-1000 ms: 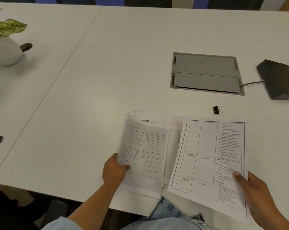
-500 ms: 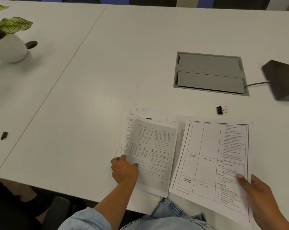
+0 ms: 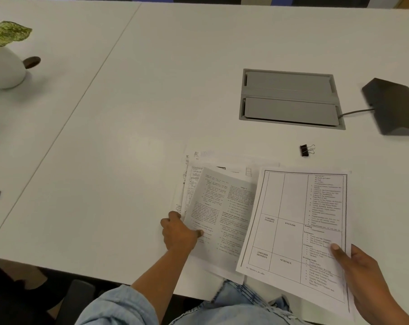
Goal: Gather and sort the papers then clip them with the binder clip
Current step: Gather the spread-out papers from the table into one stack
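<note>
On the table edge (image 3: 81, 259), loosely fanned printed papers (image 3: 219, 214), perhaps overhanging.

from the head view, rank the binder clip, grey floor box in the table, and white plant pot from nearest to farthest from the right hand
From the right hand:
1. binder clip, just beyond the papers
2. grey floor box, farther back in the table
3. white plant pot, far left corner

Plant pot (image 3: 4, 69) cut off left; page print (image 3: 222, 212) illegibly blurred.
</note>
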`<state>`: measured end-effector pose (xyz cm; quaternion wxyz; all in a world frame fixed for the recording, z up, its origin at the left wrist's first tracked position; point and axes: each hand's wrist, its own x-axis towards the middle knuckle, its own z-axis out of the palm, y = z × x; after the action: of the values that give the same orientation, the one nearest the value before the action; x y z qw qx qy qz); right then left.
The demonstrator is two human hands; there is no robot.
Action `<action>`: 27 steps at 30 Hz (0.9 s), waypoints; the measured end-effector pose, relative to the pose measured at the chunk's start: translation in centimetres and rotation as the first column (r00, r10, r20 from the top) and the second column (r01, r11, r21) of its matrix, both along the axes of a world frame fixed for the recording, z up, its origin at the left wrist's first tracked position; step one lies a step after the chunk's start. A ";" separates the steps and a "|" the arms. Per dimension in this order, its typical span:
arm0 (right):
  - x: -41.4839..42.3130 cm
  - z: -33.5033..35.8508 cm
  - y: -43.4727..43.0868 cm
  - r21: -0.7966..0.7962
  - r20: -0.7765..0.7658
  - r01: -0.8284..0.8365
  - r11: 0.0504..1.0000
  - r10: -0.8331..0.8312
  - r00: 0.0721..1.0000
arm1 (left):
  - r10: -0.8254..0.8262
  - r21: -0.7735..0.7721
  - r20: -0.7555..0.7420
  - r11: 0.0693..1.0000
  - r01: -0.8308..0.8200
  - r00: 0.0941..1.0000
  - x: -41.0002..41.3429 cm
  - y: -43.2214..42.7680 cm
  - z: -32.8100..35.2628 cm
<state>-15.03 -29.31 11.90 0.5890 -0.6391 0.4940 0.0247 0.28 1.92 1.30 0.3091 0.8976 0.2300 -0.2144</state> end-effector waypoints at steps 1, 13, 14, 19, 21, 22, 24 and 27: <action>-0.1 0.0 -0.1 0.000 0.000 0.004 1.000 -0.004 1.000 | -0.024 0.001 -0.001 1.000 0.024 1.000 0.0 -0.4 0.0; -1.7 0.7 -1.1 -0.004 0.002 0.034 0.999 -0.034 0.999 | -0.122 -0.081 -0.028 0.990 0.120 0.992 -1.4 -6.3 0.8; -1.9 0.8 -1.2 -0.011 -0.001 0.038 0.999 -0.038 0.999 | -0.110 -0.119 -0.014 0.987 0.107 0.994 -1.5 -6.4 0.5; -2.4 1.0 -1.8 -0.043 -0.001 0.054 0.998 -0.054 0.999 | -0.043 -0.262 0.047 0.963 0.053 0.998 -1.7 -6.7 1.1; -2.6 0.9 -2.0 -0.044 0.001 0.062 0.997 -0.062 0.998 | -0.061 -0.220 0.088 0.972 0.079 0.994 -1.7 -6.3 1.4; -2.7 0.8 -2.1 -0.043 0.004 0.067 0.997 -0.067 0.998 | -0.060 -0.207 0.108 0.975 0.081 0.992 -1.7 -6.1 1.5; -2.7 0.7 -2.3 -0.042 0.008 0.072 0.997 -0.072 0.997 | -0.030 -0.217 0.133 0.974 0.059 0.991 -1.6 -5.8 1.8; -2.5 0.8 -2.4 -0.046 0.011 0.062 0.997 -0.062 0.998 | 0.038 -0.269 0.154 0.963 0.005 0.987 -1.3 -5.2 2.3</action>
<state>-17.52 -31.69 12.72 0.5771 -0.6369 0.5111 -0.0081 -1.06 -3.31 3.56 0.4468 0.8597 0.1810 -0.1691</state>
